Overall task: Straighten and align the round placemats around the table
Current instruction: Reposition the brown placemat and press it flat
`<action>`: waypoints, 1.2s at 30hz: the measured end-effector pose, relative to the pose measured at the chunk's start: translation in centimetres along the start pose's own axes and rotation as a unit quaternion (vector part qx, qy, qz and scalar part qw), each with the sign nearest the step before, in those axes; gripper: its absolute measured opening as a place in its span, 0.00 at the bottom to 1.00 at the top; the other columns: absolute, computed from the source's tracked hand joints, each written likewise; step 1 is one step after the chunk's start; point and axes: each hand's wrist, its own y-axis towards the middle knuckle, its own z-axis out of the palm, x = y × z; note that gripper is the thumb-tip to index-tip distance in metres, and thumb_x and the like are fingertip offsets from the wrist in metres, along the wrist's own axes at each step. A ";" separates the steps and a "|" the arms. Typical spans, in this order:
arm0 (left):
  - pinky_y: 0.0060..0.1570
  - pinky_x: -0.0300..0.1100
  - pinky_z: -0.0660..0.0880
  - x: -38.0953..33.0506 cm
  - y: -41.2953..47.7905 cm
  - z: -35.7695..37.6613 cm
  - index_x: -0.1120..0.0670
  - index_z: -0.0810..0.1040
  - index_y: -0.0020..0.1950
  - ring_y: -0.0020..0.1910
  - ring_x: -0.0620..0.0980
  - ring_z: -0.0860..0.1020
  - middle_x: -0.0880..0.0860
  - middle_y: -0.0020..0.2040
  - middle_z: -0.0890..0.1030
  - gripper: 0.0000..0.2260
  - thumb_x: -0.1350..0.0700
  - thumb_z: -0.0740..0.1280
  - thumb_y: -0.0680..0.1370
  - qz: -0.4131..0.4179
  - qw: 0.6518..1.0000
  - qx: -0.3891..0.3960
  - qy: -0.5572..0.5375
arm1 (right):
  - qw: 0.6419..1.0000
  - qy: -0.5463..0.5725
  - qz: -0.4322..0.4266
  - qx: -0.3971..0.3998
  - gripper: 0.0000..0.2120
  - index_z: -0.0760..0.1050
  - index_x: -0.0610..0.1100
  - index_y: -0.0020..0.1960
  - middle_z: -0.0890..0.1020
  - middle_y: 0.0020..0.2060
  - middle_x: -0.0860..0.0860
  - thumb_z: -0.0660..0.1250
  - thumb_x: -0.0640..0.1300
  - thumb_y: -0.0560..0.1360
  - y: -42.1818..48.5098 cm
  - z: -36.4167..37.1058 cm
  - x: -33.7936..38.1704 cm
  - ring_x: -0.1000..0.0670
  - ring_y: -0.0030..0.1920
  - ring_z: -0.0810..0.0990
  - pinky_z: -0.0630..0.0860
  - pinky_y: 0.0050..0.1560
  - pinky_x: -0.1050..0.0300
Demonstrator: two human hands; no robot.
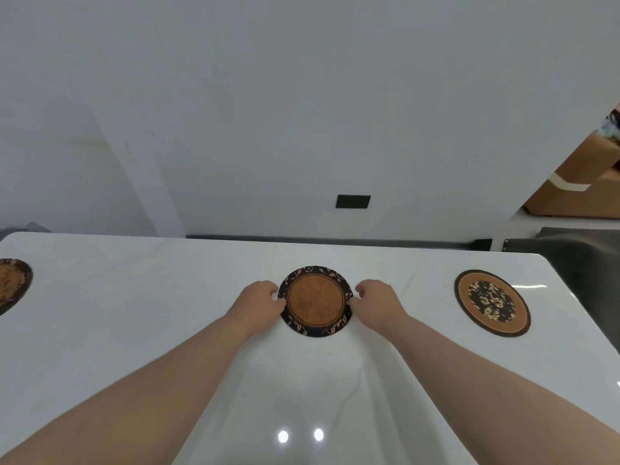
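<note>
A round placemat (316,302) with a plain brown middle and a dark leaf-patterned border lies flat near the far side of the white table (134,313). My left hand (260,302) grips its left edge with curled fingers. My right hand (375,298) pinches its right edge. A second round placemat (492,303), brown with a dark flowered middle, lies flat to the right. A third placemat (13,285) is cut off by the left edge of the view.
The table's far edge runs close to a white wall with a black socket plate (353,201). A dark chair back (577,260) stands past the table's right corner. Cardboard boxes (577,182) sit behind it at the right.
</note>
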 end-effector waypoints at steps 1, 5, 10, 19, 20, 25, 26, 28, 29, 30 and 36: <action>0.31 0.41 0.61 -0.4 1.0 0.5 0.54 0.63 0.30 0.32 0.50 0.66 0.51 0.32 0.67 0.15 0.61 0.64 0.74 -0.003 1.000 -0.016 -0.014 | 1.000 0.015 0.014 -0.003 0.08 0.75 0.35 0.41 0.78 0.38 0.42 0.64 0.41 0.73 0.9 0.3 0.1 0.42 0.43 0.77 0.71 0.42 0.53; 0.30 0.41 0.55 -1.8 3.1 1.2 0.53 0.56 0.28 0.29 0.50 0.57 0.51 0.28 0.58 0.18 0.69 0.61 0.68 -0.039 0.997 -0.045 -0.050 | 0.991 0.112 0.079 -0.004 0.05 0.75 0.34 0.36 0.74 0.33 0.38 0.65 0.36 0.67 2.8 1.0 0.3 0.41 0.35 0.75 0.72 0.37 0.52; 0.36 0.44 0.60 -0.5 4.0 1.2 0.53 0.63 0.28 0.34 0.50 0.62 0.54 0.31 0.62 0.15 0.71 0.62 0.65 -0.093 0.986 -0.043 -0.131 | 0.979 0.164 0.117 -0.012 0.17 0.59 0.46 0.24 0.63 0.23 0.49 0.64 0.33 0.62 2.9 1.9 0.1 0.47 0.29 0.62 0.60 0.31 0.57; 0.27 0.41 0.78 0.1 3.4 -1.2 0.59 0.77 0.40 0.30 0.54 0.76 0.60 0.36 0.75 0.12 0.74 0.61 0.71 -0.113 0.962 -0.017 -0.250 | 0.934 0.307 0.179 -0.031 0.03 0.81 0.38 0.36 0.82 0.31 0.44 0.69 0.33 0.68 3.1 2.7 1.9 0.45 0.32 0.80 0.82 0.41 0.49; 0.27 0.41 0.77 0.4 3.3 -1.6 0.58 0.77 0.40 0.31 0.54 0.75 0.60 0.36 0.75 0.12 0.74 0.61 0.71 -0.116 0.961 -0.022 -0.251 | 0.933 0.311 0.181 -0.027 0.02 0.81 0.37 0.38 0.81 0.31 0.43 0.69 0.33 0.68 3.0 2.8 2.4 0.45 0.31 0.79 0.82 0.41 0.49; 0.27 0.40 0.77 2.9 2.9 -3.4 0.58 0.76 0.41 0.32 0.54 0.74 0.59 0.37 0.73 0.12 0.74 0.60 0.71 -0.135 0.956 -0.038 -0.257 | 0.933 0.315 0.175 -0.011 0.02 0.81 0.36 0.37 0.80 0.28 0.43 0.70 0.33 0.67 2.6 4.0 4.8 0.46 0.28 0.77 0.75 0.32 0.57; 0.27 0.40 0.77 3.3 2.8 -3.7 0.58 0.76 0.41 0.32 0.54 0.75 0.60 0.37 0.74 0.12 0.74 0.60 0.71 -0.140 0.954 -0.040 -0.261 | 0.932 0.319 0.172 -0.006 0.02 0.81 0.36 0.37 0.80 0.28 0.43 0.70 0.33 0.67 2.6 4.3 5.1 0.46 0.28 0.77 0.76 0.33 0.56; 0.28 0.41 0.79 3.9 2.8 -4.0 0.59 0.76 0.41 0.33 0.55 0.75 0.60 0.37 0.75 0.11 0.74 0.61 0.71 -0.142 0.953 -0.045 -0.265 | 0.934 0.317 0.164 -0.006 0.03 0.80 0.38 0.35 0.81 0.29 0.44 0.70 0.33 0.67 2.8 5.0 5.6 0.46 0.30 0.78 0.79 0.37 0.53; 0.28 0.41 0.79 4.2 2.9 -4.1 0.59 0.76 0.41 0.33 0.55 0.76 0.60 0.37 0.75 0.11 0.74 0.61 0.71 -0.139 0.953 -0.048 -0.266 | 0.937 0.310 0.159 -0.009 0.04 0.80 0.39 0.34 0.81 0.29 0.44 0.70 0.34 0.67 2.9 5.3 5.7 0.46 0.31 0.79 0.80 0.39 0.52; 0.29 0.42 0.80 4.4 2.9 -4.1 0.59 0.76 0.40 0.33 0.55 0.76 0.60 0.37 0.75 0.11 0.74 0.61 0.71 -0.136 0.954 -0.048 -0.263 | 0.941 0.300 0.155 -0.013 0.05 0.80 0.40 0.33 0.82 0.30 0.45 0.71 0.35 0.67 3.0 5.5 5.8 0.45 0.32 0.80 0.82 0.41 0.51; 0.41 0.46 0.81 5.9 2.8 -3.3 0.59 0.81 0.37 0.36 0.53 0.80 0.55 0.38 0.82 0.04 0.65 0.68 0.71 -0.067 0.973 -0.064 -0.213 | 0.971 0.212 0.102 -0.050 0.06 0.81 0.43 0.35 0.84 0.36 0.47 0.69 0.38 0.70 2.7 5.7 5.5 0.45 0.42 0.82 0.81 0.46 0.52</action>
